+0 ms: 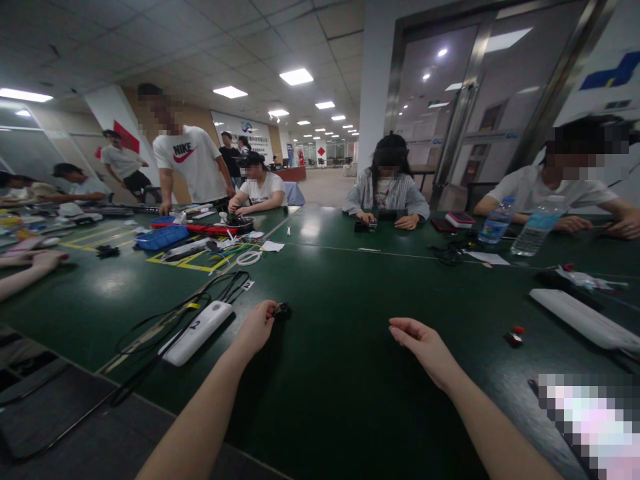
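Observation:
My left hand is closed, thumb and fingertips pinching a small dark part just above or on the green table. The part is too small to name; it looks black with some metallic bits. To the right, my right hand hovers over the table with its fingers loosely bent and the thumb a little apart. Nothing shows between its fingers. Farther right lies a small dark and red piece, apart from my hand.
A white power strip with black cables lies left of my left arm. Another white strip and a phone-like blurred screen are at right. Bottles, a blue tray and several people surround the table.

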The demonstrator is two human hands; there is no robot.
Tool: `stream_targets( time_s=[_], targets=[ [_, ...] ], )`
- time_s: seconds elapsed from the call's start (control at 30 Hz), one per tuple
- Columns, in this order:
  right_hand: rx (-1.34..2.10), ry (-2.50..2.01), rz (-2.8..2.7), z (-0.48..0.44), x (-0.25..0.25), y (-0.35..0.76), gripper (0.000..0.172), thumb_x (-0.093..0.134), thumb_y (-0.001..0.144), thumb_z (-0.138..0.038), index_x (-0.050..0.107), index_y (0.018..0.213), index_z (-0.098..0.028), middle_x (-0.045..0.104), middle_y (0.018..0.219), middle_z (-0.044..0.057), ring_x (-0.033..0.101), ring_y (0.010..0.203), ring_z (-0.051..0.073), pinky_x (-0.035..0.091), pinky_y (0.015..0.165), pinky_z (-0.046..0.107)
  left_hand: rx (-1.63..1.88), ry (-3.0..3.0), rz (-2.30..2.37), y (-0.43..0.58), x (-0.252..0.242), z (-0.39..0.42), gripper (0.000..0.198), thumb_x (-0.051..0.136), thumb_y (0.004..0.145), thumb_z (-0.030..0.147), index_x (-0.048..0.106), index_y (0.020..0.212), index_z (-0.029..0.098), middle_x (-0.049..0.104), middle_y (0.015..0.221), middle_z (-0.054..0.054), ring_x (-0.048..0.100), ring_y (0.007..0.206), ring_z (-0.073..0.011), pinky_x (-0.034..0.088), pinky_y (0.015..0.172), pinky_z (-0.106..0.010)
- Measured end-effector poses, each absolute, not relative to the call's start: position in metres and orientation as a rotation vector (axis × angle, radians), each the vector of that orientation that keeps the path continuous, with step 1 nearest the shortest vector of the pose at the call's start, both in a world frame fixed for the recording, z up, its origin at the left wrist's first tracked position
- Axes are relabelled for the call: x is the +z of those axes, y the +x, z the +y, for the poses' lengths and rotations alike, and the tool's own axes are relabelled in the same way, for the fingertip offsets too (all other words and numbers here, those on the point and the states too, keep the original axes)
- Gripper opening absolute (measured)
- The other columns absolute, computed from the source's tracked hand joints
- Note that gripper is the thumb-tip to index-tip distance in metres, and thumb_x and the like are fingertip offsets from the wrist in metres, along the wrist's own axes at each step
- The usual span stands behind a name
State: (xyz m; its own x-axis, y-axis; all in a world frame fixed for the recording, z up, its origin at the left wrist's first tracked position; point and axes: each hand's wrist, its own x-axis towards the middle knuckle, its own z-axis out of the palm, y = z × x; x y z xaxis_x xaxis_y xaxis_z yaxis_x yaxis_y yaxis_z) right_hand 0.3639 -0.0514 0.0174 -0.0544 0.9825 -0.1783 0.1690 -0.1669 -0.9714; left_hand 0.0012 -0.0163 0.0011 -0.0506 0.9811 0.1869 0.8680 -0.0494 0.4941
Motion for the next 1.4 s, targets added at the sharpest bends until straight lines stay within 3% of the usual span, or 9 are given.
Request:
stream_targets(
  time_s=[0.17,0.33,0.87,1.23,1.4],
  targets=[
    [1.308,-1.411,-1.316,-0.051,0.015,0.364,0.029,0.059,0.069,-0.036,0.06,0.096,-0.026,0.061,0.096,0.002,0.054,0.093,0.021,0.043,0.082,0.036,0.734,1.977,2.003,0.002,0.003,-0.017,0.032,0.046,0.071,0.015,0.047,0.103,0.017,0.055,0.094,-0.006,0.055,0.08,-0.014,0.044,0.074,-0.026],
    [1.306,-1.413,-1.308,-0.051,0.015,0.365,0.029,0.06,0.068,-0.036,0.061,0.095,-0.026,0.062,0.096,0.001,0.054,0.094,0.022,0.043,0.081,0.037,0.719,1.957,2.015,0.005,0.005,-0.018,0.022,0.046,0.074,0.025,0.053,0.094,0.017,0.057,0.093,-0.006,0.055,0.083,-0.0161,0.044,0.076,-0.028],
    [1.294,-1.423,-1.319,-0.049,0.012,0.365,0.031,0.06,0.067,-0.038,0.06,0.096,-0.026,0.062,0.097,0.002,0.054,0.094,0.022,0.044,0.079,0.035,0.798,1.919,2.089,0.014,0.0,-0.017,0.016,0.05,0.069,0.022,0.054,0.085,0.018,0.056,0.09,-0.004,0.055,0.076,-0.0141,0.042,0.068,-0.025],
    [1.299,-1.446,-1.295,-0.052,0.018,0.363,0.031,0.06,0.066,-0.037,0.061,0.095,-0.025,0.061,0.097,0.002,0.054,0.095,0.023,0.043,0.081,0.037,0.853,1.789,2.056,0.011,-0.001,-0.015,0.018,0.048,0.072,0.031,0.056,0.083,0.019,0.06,0.082,-0.002,0.056,0.073,-0.0139,0.041,0.065,-0.024],
    [1.286,-1.444,-1.312,-0.051,0.016,0.364,0.032,0.06,0.066,-0.038,0.061,0.095,-0.025,0.062,0.093,0.003,0.054,0.092,0.023,0.044,0.08,0.036,0.801,1.837,2.127,0.02,0.009,-0.02,0.015,0.052,0.069,0.024,0.055,0.082,0.018,0.057,0.086,-0.004,0.054,0.074,-0.0143,0.041,0.065,-0.024]
  ],
)
